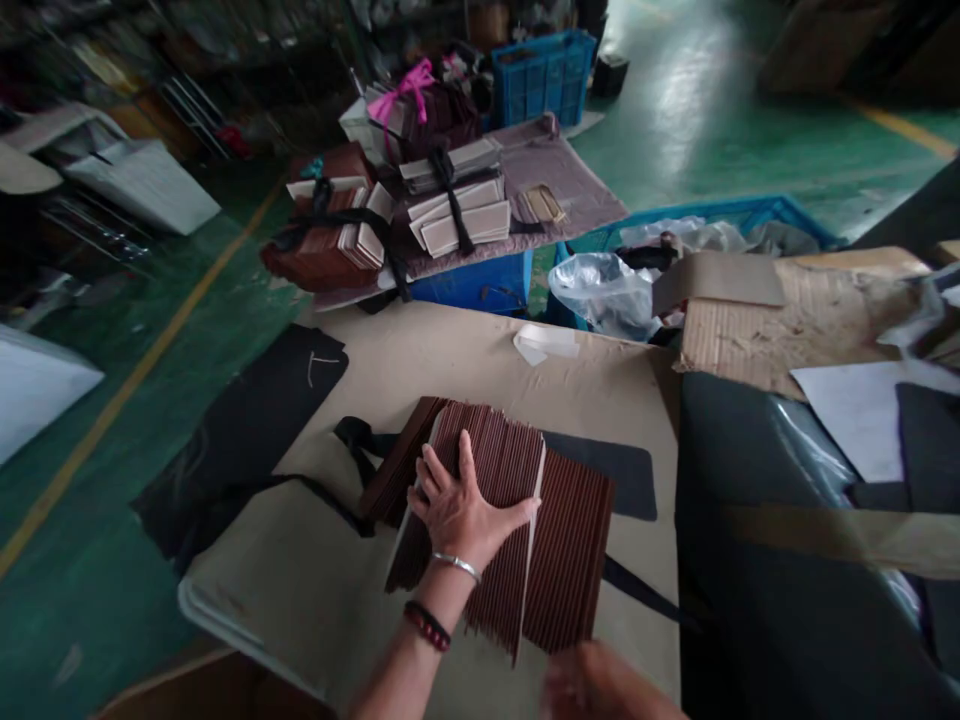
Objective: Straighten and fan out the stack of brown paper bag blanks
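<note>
A row of thin reddish-brown sheets (487,455) stands edge-up, packed together, on the beige tabletop (442,345). Its right section (570,545) sits slightly lower, past a pale divider edge. My left hand (465,515) lies on top of the middle section, fingers spread and thumb stretched towards the divider. At the bottom edge, near the stack's lower right corner, my right hand (592,685) is smeared by motion; its fingers cannot be made out. A black strap (645,590) comes out on the stack's right, and a black band (360,445) lies at its left.
Behind, tied bundles of sheets (457,215) rest on a cloth-covered surface (562,180). A blue crate (544,80) stands farther back. Plastic bags (607,290) and cardboard (810,320) are at the right. Dark sheet material (240,450) hangs over the table's left edge.
</note>
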{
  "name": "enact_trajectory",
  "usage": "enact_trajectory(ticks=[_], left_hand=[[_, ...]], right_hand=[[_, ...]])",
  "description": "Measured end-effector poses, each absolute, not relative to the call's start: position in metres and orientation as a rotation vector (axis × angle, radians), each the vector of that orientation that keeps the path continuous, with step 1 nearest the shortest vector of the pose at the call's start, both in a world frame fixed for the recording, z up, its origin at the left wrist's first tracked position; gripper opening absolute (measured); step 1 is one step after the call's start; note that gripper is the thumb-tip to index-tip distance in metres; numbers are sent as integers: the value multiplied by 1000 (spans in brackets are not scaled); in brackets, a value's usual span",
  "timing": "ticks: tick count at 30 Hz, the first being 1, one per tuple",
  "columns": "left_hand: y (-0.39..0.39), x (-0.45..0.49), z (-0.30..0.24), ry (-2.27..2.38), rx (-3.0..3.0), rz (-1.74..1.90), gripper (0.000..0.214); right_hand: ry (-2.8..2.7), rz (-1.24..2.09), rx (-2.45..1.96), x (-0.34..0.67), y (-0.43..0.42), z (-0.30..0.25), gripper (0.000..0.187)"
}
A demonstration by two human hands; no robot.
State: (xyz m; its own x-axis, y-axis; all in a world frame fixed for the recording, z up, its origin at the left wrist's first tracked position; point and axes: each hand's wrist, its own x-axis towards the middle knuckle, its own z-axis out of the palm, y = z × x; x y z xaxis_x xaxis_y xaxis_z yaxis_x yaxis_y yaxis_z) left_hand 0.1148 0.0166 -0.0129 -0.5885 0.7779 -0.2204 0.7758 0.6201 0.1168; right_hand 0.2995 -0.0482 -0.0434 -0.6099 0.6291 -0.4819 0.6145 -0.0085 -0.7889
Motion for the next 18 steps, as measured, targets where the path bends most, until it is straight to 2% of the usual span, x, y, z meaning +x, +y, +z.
enact_trajectory(ticks=[2,4,9,11,14,18], left_hand=[[17,116,-14,2610,1252,28,120],[17,117,-17,2622,1240,37,120],[15,119,-23,2684,1292,50,116],[15,119,-23,2704,1308,51,114],[15,117,-19,2709,1305,31,114],[15,114,-16,2670,1327,13,114]], right_hand=[[-2200,1707,-1328,308,6,-36,32],[-2040,1509,-1366,298,68,-22,36],[-1979,1443,-1199,215,169,-10,58],[-2017,1507,-1157,181,180,-17,57],[-2044,1625,-1132,154,181,-23,45],[-1914,1552,-1305,187,174,-24,47]])
